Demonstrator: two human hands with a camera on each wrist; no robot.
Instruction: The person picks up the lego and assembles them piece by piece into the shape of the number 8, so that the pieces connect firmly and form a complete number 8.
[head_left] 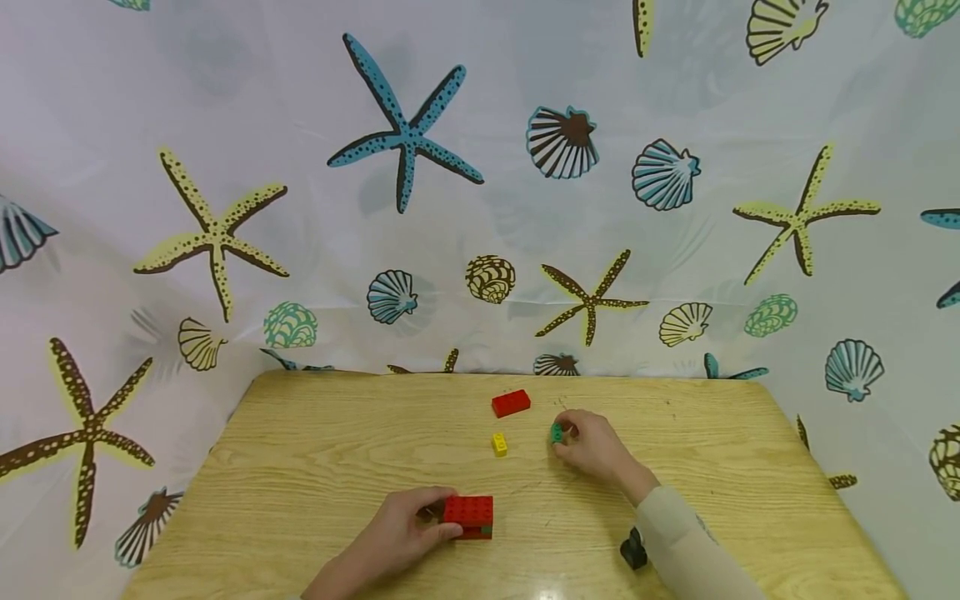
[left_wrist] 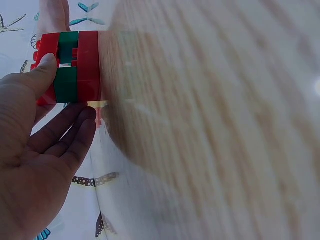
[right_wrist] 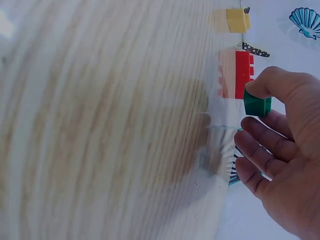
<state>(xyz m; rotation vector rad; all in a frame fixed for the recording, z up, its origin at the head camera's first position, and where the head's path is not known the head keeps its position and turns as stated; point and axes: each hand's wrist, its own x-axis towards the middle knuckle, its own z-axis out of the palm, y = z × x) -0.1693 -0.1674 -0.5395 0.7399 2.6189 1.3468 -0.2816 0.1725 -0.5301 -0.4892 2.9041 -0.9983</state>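
Observation:
My left hand (head_left: 408, 527) grips a small stack of toy building bricks (head_left: 469, 512) at the front of the table. In the left wrist view the stack (left_wrist: 89, 65) shows a red brick on top and another below, with two green bricks between them and a gap in the middle; the thumb presses the top brick's side. Farther back, my right hand (head_left: 595, 446) pinches a small green brick (head_left: 557, 432) between thumb and forefinger. The right wrist view shows this green brick (right_wrist: 257, 104) with the other fingers loosely spread below it.
A yellow brick (head_left: 499, 444) lies between the two hands, and a red brick (head_left: 512, 403) lies behind it. A small black object (head_left: 633, 549) is beside the right sleeve (head_left: 678, 533). A curtain printed with shells and starfish (head_left: 480, 225) stands around the wooden table (head_left: 322, 433).

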